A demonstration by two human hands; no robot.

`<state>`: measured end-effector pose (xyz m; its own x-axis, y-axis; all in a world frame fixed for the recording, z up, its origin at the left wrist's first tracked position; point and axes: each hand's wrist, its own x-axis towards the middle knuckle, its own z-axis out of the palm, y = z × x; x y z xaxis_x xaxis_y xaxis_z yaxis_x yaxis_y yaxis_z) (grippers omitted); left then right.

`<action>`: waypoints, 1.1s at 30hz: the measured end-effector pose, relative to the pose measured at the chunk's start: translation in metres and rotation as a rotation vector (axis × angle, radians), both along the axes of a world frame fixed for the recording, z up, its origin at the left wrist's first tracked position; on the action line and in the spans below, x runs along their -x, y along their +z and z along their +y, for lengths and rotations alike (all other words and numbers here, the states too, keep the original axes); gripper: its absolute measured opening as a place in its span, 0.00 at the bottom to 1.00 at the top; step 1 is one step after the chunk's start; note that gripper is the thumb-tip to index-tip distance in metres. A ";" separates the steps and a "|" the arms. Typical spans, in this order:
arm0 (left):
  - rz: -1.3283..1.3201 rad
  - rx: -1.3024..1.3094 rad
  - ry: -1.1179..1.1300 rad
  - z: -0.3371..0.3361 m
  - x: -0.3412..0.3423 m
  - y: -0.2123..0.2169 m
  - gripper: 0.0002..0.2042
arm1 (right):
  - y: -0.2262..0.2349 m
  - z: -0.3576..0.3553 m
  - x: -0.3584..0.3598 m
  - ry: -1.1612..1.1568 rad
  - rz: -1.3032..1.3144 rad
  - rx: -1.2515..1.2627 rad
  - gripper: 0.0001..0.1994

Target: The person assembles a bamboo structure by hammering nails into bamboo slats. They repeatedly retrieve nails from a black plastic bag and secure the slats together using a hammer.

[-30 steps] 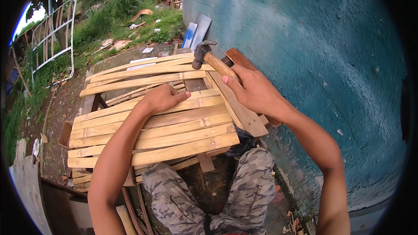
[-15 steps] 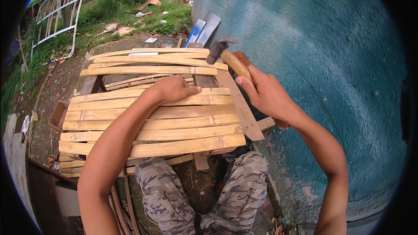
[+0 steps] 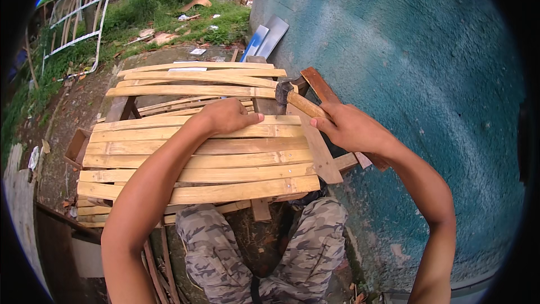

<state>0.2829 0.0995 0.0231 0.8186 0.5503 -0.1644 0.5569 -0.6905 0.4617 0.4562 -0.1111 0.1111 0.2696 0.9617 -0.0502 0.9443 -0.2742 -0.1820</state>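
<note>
Several pale bamboo slats lie side by side across a wooden frame in front of me. My left hand is closed over the farthest slat of the near group, its fingers curled at the far edge and its thumb along the top pointing right. A small dark nail seems to stand by the thumb tip. My right hand grips a claw hammer by its wooden handle. The dark hammer head is just beyond and above the slat's right end, apart from it.
Farther off, more loose slats lie across the frame beyond a gap. A blue-green rough wall rises close on the right. Blue and grey panels lean at its corner. A white metal frame stands at far left.
The hammer has come down toward the slat's right end, and my right hand has dropped slightly with it. My left hand keeps its place on the slat.
</note>
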 end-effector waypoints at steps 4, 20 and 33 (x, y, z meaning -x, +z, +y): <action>-0.019 -0.013 0.007 0.000 0.000 0.000 0.38 | 0.018 -0.001 -0.017 0.020 0.223 -0.356 0.23; -0.032 -0.002 -0.007 0.003 0.001 -0.005 0.38 | 0.004 0.001 -0.010 -0.040 0.418 -0.638 0.23; -0.030 -0.006 -0.005 0.004 0.000 -0.007 0.39 | -0.016 0.001 -0.027 -0.015 0.577 -0.763 0.24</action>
<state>0.2829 0.1039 0.0164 0.8260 0.5470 -0.1362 0.5391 -0.6959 0.4744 0.4832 -0.1096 0.0951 0.4116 0.7868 0.4598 0.6508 0.0995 -0.7527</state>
